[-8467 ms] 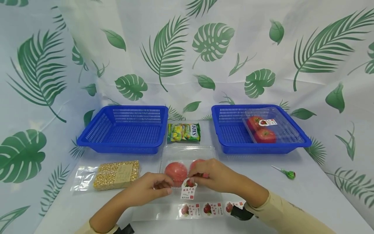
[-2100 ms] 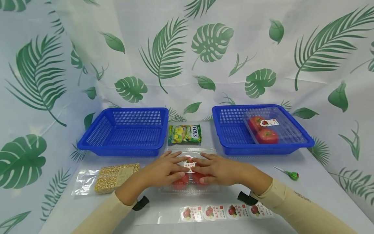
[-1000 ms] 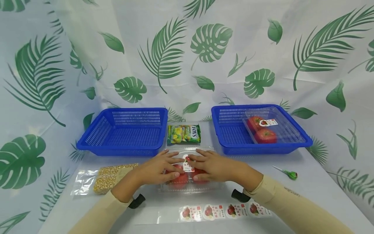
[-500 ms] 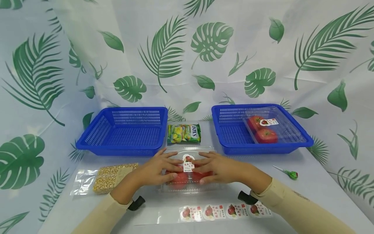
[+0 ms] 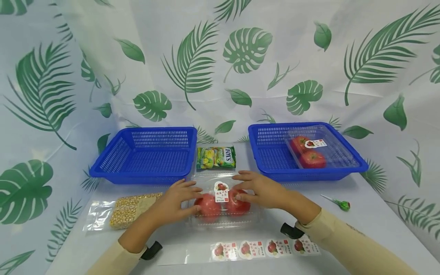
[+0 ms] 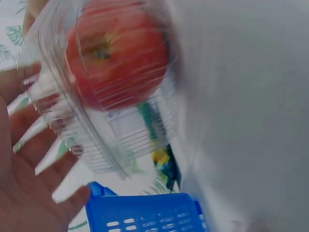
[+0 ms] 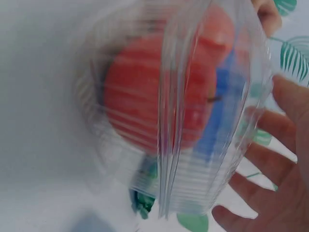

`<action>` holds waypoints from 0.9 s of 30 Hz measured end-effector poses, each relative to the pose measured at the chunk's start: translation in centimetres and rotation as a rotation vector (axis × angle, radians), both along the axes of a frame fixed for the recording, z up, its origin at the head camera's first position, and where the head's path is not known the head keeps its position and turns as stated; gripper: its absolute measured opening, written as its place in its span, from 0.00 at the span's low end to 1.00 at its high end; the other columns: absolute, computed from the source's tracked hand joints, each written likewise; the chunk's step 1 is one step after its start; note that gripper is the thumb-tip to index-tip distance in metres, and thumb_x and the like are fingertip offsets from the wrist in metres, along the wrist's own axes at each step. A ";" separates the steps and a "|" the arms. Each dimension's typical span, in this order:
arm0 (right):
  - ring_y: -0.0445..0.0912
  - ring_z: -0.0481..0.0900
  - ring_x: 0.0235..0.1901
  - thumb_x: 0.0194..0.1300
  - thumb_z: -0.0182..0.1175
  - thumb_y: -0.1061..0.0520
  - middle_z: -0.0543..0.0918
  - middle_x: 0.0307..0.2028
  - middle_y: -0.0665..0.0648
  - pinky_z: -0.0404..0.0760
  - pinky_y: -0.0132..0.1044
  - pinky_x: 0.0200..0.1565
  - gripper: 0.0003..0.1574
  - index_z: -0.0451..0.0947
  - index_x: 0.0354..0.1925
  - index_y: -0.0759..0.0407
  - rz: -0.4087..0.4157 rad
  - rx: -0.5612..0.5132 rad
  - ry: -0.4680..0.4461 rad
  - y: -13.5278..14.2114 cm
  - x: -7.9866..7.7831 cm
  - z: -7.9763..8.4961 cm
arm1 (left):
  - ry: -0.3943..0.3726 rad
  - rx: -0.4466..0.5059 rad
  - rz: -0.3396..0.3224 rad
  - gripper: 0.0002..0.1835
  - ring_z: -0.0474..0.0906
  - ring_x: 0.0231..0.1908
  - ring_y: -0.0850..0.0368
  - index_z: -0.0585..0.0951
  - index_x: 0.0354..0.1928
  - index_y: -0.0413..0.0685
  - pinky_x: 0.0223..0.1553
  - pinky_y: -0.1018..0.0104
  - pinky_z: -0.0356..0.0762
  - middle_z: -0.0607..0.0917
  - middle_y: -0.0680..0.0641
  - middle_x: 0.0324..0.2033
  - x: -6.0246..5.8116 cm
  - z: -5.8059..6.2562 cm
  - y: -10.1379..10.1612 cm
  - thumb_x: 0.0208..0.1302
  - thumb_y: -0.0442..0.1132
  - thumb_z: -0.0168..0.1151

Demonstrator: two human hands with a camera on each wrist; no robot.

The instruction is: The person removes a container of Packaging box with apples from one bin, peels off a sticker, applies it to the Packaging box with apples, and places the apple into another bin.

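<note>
A closed clear plastic clamshell box [image 5: 225,220] with two red apples [image 5: 209,208] inside sits on the white table, an apple label [image 5: 221,194] on its lid. My left hand [image 5: 175,204] is at the box's left side, fingers straight and spread. At the opposite side, my right hand [image 5: 262,190] has its fingers stretched over the lid's right edge. Both wrist views show spread fingers close by the ribbed plastic; whether they touch it I cannot tell. Neither hand holds anything.
Behind stand two blue baskets [image 5: 144,177] [image 5: 271,175]; the right one holds a similar apple box [image 5: 338,154]. A candy bag [image 5: 216,157], bagged corn kernels [image 5: 125,210], a lollipop [image 5: 340,204] and a label strip [image 5: 192,252] lie around the box.
The label, earlier pinched over the table, is now on the lid of the closed box. From pressing on the lid, my hands have moved apart to its sides, uncovering label and apples.
</note>
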State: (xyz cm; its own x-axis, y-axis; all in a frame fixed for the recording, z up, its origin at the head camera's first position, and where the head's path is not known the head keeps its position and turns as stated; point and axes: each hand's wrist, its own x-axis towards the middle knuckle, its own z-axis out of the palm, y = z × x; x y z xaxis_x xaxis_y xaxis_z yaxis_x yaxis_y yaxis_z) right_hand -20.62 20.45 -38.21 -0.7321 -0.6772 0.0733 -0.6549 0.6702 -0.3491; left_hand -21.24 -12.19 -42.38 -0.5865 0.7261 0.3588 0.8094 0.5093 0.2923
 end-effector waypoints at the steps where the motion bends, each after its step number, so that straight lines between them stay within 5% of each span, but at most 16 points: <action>1: 0.55 0.58 0.70 0.68 0.57 0.38 0.71 0.65 0.54 0.63 0.59 0.64 0.27 0.80 0.58 0.50 -0.035 -0.006 0.008 0.0 -0.2 0.0 | 0.013 0.010 0.029 0.23 0.68 0.64 0.46 0.82 0.56 0.48 0.66 0.41 0.57 0.80 0.49 0.58 0.3 -0.1 -0.1 0.65 0.54 0.62; 9: 0.57 0.59 0.69 0.67 0.61 0.43 0.65 0.69 0.58 0.67 0.59 0.61 0.30 0.75 0.63 0.52 -0.147 0.000 -0.054 -0.1 -1.9 -0.3 | -0.021 0.065 0.259 0.31 0.67 0.64 0.43 0.75 0.64 0.48 0.61 0.42 0.66 0.74 0.45 0.64 2.5 -0.7 -1.2 0.65 0.58 0.61; 16: 0.58 0.61 0.68 0.68 0.59 0.42 0.65 0.69 0.60 0.65 0.59 0.63 0.35 0.68 0.68 0.53 -0.182 -0.023 -0.109 0.0 -3.2 -1.2 | -0.232 0.128 0.400 0.37 0.76 0.55 0.41 0.70 0.68 0.50 0.55 0.41 0.72 0.75 0.44 0.63 3.4 -1.4 -1.5 0.62 0.62 0.62; 20: 0.56 0.61 0.68 0.68 0.60 0.42 0.66 0.68 0.58 0.64 0.58 0.64 0.37 0.67 0.69 0.54 -0.218 -0.043 -0.157 -0.1 -3.6 -1.5 | -0.432 0.209 0.382 0.38 0.80 0.49 0.40 0.68 0.69 0.44 0.50 0.46 0.78 0.76 0.39 0.60 3.7 -1.9 -1.7 0.63 0.58 0.63; 27: 0.56 0.64 0.67 0.68 0.59 0.41 0.69 0.66 0.59 0.65 0.58 0.63 0.38 0.65 0.69 0.56 -0.222 -0.056 -0.187 -0.3 -3.7 -1.7 | -0.687 0.301 0.226 0.46 0.78 0.52 0.38 0.58 0.71 0.30 0.49 0.54 0.80 0.69 0.32 0.64 3.9 -2.6 -2.1 0.60 0.46 0.70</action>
State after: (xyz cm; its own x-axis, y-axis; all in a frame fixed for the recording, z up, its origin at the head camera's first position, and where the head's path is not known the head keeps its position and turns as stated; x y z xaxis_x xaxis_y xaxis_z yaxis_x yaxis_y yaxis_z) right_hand -24.33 20.11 -39.86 -0.8663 -0.4976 -0.0439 -0.4153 0.7662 -0.4903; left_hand -17.33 -14.31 -45.03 -0.8707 0.4913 0.0247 0.2832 0.4596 0.8418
